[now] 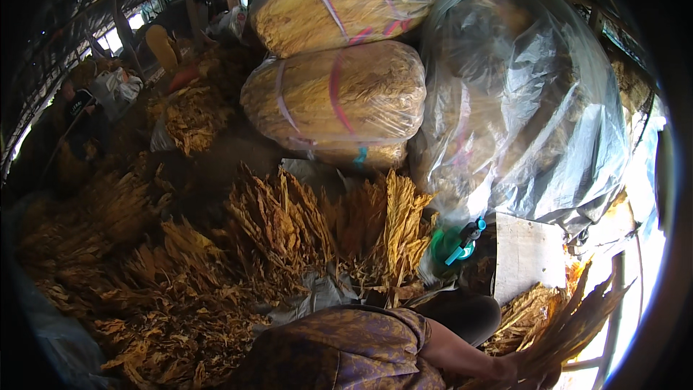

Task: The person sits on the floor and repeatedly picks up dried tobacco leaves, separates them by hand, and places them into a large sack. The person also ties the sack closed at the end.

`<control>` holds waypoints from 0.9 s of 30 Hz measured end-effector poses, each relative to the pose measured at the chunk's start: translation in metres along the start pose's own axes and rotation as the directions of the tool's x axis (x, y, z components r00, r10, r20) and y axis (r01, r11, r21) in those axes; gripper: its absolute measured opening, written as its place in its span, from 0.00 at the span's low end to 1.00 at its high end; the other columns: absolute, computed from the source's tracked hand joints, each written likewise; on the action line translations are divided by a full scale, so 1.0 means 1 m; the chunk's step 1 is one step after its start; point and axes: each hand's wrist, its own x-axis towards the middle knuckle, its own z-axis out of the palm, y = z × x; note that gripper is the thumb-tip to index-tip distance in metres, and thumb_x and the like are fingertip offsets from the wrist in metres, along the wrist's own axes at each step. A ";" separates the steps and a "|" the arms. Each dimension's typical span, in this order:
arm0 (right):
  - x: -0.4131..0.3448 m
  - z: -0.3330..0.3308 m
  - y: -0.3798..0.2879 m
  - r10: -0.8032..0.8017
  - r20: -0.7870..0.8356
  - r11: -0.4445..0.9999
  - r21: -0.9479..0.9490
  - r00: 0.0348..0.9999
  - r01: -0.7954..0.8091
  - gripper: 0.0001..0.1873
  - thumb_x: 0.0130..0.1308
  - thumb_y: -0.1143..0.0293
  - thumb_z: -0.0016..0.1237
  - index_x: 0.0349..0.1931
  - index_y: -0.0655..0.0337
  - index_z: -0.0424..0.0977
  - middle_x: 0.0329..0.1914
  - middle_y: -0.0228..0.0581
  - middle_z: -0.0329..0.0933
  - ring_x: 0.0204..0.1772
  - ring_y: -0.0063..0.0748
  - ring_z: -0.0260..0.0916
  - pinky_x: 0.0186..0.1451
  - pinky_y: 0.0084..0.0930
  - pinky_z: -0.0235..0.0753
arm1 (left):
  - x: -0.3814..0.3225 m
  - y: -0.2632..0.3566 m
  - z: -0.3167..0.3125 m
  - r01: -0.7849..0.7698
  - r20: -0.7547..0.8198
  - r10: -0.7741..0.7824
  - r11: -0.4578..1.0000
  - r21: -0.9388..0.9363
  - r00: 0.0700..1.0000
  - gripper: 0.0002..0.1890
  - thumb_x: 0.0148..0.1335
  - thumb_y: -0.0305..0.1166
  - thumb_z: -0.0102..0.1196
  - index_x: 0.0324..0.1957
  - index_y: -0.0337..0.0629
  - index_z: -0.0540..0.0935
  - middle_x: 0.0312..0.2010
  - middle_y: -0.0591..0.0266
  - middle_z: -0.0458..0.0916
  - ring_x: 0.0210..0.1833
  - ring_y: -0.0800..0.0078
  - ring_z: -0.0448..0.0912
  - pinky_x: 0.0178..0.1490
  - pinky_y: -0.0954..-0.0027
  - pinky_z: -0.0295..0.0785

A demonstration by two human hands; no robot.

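Observation:
My left arm, in a patterned purple and gold sleeve, reaches to the lower right. There my left hand (504,369) grips the stem end of a fan of dried tobacco leaves (576,330), whose tips spread up and right. A bit of skin below the leaves at the bottom edge may be my right hand (551,378); most of it is hidden, so its grip cannot be made out. More tobacco leaves (522,314) lie beside my dark-clad knee (468,315). Behind them leans a pale flat board (529,257).
A green spray bottle (446,244) stands beyond my knee. Upright leaf bundles (287,216) and loose leaf scraps (184,330) cover the floor leftward. Strapped plastic-wrapped bales (335,92) and a large clear plastic bag (525,92) rise ahead. People are bent over at far left.

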 end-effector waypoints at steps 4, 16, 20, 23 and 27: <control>-0.002 0.004 -0.008 0.005 0.016 1.000 0.005 1.000 -0.005 0.21 0.59 0.67 0.49 0.55 0.58 0.68 0.53 0.49 0.71 0.51 0.41 0.73 0.50 0.32 0.75 | -0.005 0.000 0.006 0.004 0.017 -0.004 1.000 0.002 1.000 0.48 0.48 0.36 0.56 0.69 0.47 0.44 0.67 0.60 0.54 0.68 0.66 0.50 0.67 0.63 0.47; -0.010 -0.009 -0.020 -0.008 0.009 1.000 0.025 1.000 0.007 0.23 0.58 0.69 0.49 0.56 0.58 0.66 0.53 0.50 0.71 0.51 0.44 0.72 0.50 0.33 0.74 | -0.012 -0.004 0.016 0.015 0.031 -0.015 1.000 0.007 0.999 0.45 0.51 0.44 0.54 0.68 0.49 0.45 0.66 0.61 0.55 0.68 0.66 0.51 0.66 0.60 0.48; -0.015 -0.026 -0.016 0.002 -0.047 0.999 0.034 0.999 0.000 0.24 0.58 0.70 0.50 0.56 0.58 0.65 0.53 0.51 0.71 0.51 0.44 0.72 0.50 0.33 0.74 | -0.006 -0.006 0.022 0.025 0.051 -0.024 1.000 -0.010 0.998 0.45 0.52 0.46 0.53 0.68 0.50 0.45 0.66 0.62 0.55 0.68 0.65 0.51 0.66 0.59 0.48; -0.013 -0.033 -0.014 0.012 -0.072 0.999 0.035 0.997 -0.009 0.24 0.57 0.70 0.50 0.57 0.58 0.65 0.53 0.51 0.71 0.51 0.45 0.72 0.49 0.34 0.74 | 0.002 -0.008 0.027 0.022 0.073 -0.019 0.999 -0.037 0.997 0.45 0.52 0.48 0.52 0.68 0.51 0.46 0.66 0.62 0.55 0.68 0.65 0.51 0.66 0.59 0.49; -0.013 -0.053 -0.015 0.026 -0.117 0.999 0.049 0.993 -0.020 0.25 0.57 0.71 0.50 0.57 0.59 0.64 0.53 0.52 0.71 0.51 0.46 0.72 0.49 0.34 0.74 | 0.011 -0.014 0.034 0.040 0.093 -0.034 0.997 -0.065 0.995 0.44 0.53 0.51 0.52 0.68 0.52 0.46 0.66 0.62 0.55 0.68 0.65 0.52 0.66 0.58 0.49</control>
